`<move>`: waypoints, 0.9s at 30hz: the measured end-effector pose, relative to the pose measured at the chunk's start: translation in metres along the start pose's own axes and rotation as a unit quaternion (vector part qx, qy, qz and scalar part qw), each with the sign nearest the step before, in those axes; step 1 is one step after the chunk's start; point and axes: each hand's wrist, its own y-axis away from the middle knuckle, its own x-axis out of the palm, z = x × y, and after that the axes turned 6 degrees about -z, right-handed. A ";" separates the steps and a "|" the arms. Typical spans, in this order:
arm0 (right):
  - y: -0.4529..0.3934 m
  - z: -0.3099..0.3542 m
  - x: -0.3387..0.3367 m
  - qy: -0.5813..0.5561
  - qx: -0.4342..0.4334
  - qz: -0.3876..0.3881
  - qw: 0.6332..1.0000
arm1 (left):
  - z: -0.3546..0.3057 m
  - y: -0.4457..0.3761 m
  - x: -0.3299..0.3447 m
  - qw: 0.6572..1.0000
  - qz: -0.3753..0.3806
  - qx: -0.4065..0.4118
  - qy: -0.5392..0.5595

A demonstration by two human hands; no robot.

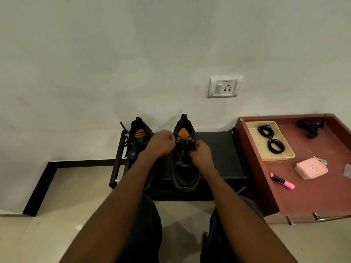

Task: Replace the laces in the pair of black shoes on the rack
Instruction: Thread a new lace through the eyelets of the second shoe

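Two black shoes with orange insoles stand heels to the wall on a low black rack (214,149) with metal tube ends. Right shoe (186,173): matte upper, rounded toe. Left hand (161,143) and right hand (201,154) curl at its top eyelets, fingers pinched on its dark lace (185,155). Left shoe (136,141): laces loose. Beside the rack, a maroon wooden cabinet top (311,194) carries a cream tray (284,158) with two coiled black laces (275,146).
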 end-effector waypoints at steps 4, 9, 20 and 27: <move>0.004 0.003 -0.005 -0.064 0.095 0.011 0.993 | 0.032 0.008 0.053 0.978 0.075 0.033 -0.190; 0.022 0.020 -0.012 -0.104 0.157 0.205 0.961 | 0.039 0.021 0.060 0.988 0.122 -0.026 -0.093; 0.024 0.036 -0.039 -0.360 0.090 0.209 0.905 | 0.028 0.018 0.019 0.950 0.283 0.030 -0.127; 0.020 0.031 -0.043 -0.368 0.042 0.213 0.904 | 0.016 0.027 0.028 0.905 0.164 0.038 0.391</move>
